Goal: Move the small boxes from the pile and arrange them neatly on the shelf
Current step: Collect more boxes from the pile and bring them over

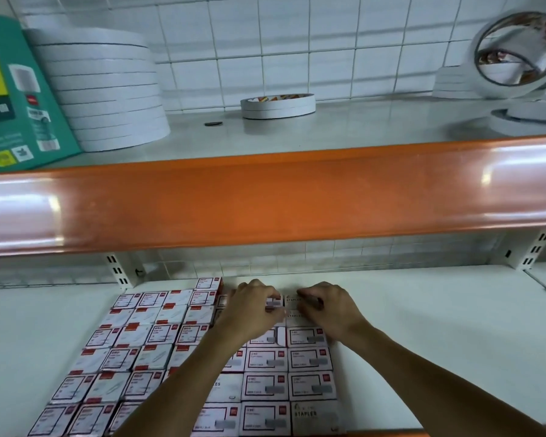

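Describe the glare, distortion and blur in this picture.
Head view: bright glare streaks on both ends of the orange shelf edge; wide-angle lens bows it into a curve; the tape roll top right is smeared; both hands and the small boxes are slightly soft.

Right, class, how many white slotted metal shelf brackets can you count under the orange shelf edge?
2. One white slotted metal shelf bracket stands at the left, behind the small red-and-white boxes; the other at the far right. More may be hidden beyond the frame.
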Demonstrator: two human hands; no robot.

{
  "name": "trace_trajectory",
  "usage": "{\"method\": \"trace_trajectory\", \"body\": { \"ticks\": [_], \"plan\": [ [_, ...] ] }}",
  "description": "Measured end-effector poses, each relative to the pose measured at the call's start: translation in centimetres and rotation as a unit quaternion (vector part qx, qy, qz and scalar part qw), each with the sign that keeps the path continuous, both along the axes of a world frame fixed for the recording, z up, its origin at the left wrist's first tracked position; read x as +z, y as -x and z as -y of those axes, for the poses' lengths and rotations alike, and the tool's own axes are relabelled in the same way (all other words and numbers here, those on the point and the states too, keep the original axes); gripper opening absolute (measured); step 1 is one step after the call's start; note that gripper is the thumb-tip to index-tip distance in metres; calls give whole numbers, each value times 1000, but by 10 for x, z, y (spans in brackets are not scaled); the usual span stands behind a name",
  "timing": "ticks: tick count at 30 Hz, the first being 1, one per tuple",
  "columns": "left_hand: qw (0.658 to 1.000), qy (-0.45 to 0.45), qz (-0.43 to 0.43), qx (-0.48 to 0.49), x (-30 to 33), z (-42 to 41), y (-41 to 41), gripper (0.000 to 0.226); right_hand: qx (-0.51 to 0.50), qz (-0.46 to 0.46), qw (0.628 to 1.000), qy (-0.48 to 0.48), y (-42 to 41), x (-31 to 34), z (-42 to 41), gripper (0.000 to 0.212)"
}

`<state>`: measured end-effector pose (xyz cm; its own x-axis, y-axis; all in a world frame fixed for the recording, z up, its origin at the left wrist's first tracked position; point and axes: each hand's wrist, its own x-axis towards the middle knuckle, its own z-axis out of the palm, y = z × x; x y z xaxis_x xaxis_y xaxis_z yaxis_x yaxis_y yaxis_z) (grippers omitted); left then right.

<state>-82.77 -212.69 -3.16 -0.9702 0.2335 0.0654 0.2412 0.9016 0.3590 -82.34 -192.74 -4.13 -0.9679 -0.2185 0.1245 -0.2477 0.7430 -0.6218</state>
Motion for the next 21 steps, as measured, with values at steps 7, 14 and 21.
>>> {"method": "trace_trajectory", "body": {
  "ticks": [7, 14, 21],
  "plan": [
    [999, 34, -6, 7, 5, -11, -5, 37, -51, 38, 998, 30, -16, 16, -1, 46],
    [998, 36, -47, -30, 12, -59, -11, 32, -170, -12, 984, 58, -50, 20, -34, 29],
    [990, 22, -46, -132, 19, -134, -22, 32, -208, -10, 978, 29, -83, 14, -95, 33]
  ]
}}
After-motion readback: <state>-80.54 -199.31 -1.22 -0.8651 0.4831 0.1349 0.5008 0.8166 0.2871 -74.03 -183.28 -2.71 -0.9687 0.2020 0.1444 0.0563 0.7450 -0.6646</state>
